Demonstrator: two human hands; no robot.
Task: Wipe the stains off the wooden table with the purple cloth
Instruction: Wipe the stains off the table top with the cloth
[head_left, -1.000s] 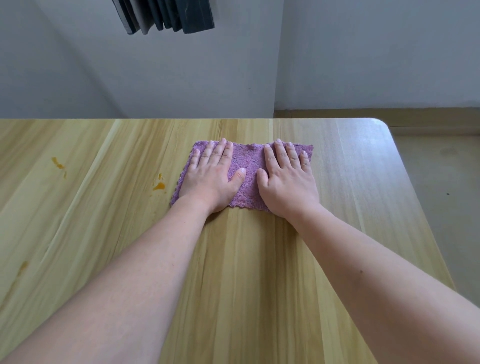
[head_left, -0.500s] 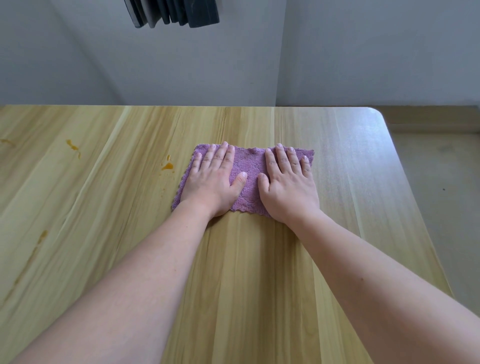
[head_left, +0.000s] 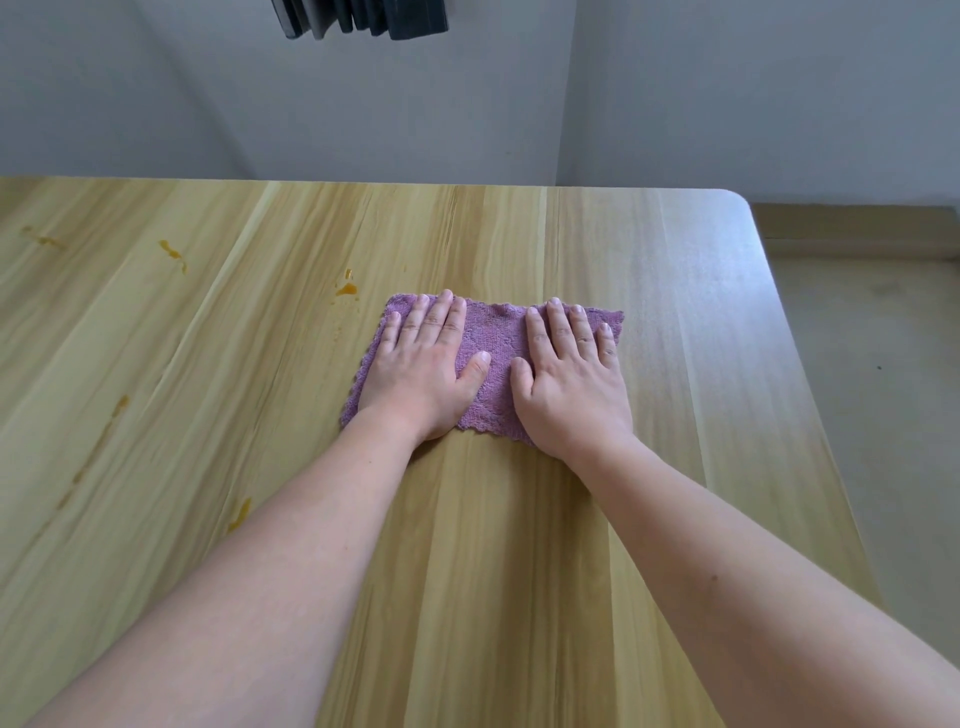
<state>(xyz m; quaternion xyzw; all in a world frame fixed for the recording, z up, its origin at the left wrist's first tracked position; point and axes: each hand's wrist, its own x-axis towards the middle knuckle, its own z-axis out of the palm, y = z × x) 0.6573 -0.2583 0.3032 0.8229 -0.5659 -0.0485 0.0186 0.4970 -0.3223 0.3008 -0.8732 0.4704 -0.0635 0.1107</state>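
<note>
Lying flat, the purple cloth (head_left: 493, 358) ran its long axis left to right across the wooden table (head_left: 519, 571), its far edge toward the grey wall (head_left: 363, 104). Orange stains (head_left: 346, 288) dotted the pale, streaky tabletop to the cloth's left, the closest just off its far-left corner. A dark object (head_left: 363, 18) hung at the top of the view, and beige floor (head_left: 883, 389) showed past the table's right edge. The left hand (head_left: 421, 369) and right hand (head_left: 571, 384) pressed down side by side on the cloth, fingers straight, covering either end.
</note>
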